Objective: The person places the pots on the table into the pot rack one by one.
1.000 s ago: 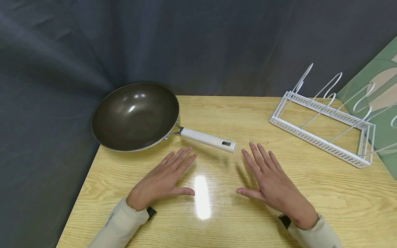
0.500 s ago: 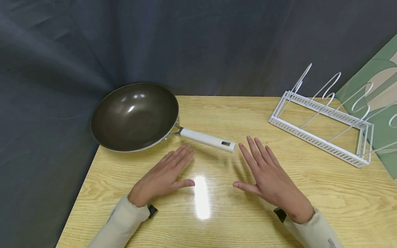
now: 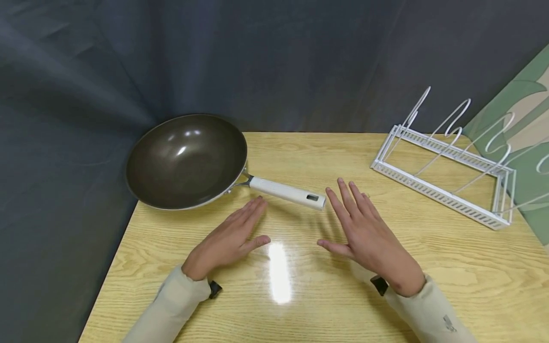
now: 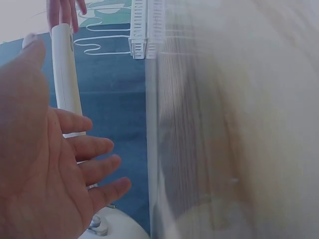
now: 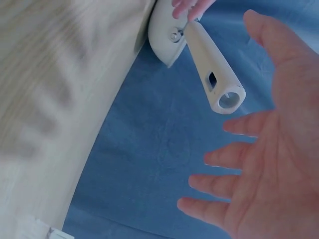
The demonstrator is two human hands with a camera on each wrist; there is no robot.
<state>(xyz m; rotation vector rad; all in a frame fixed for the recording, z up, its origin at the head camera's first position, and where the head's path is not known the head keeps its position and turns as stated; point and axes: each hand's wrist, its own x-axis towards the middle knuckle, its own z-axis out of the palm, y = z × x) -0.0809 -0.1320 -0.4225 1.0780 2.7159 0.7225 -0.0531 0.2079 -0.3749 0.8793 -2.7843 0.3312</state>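
Both hands are spread flat above the table (image 3: 450, 267), with straight fingers, and they hold nothing. The left hand (image 3: 229, 240) has its fingertips just below the handle (image 3: 286, 193) of the wok (image 3: 186, 159), near the place where the handle meets the bowl. The right hand (image 3: 369, 238) has its fingertips just beside the free end of the handle, not touching it. The wok lies ahead of the left hand. A white rack (image 3: 446, 181) stands well apart, ahead and to the right of the right hand.
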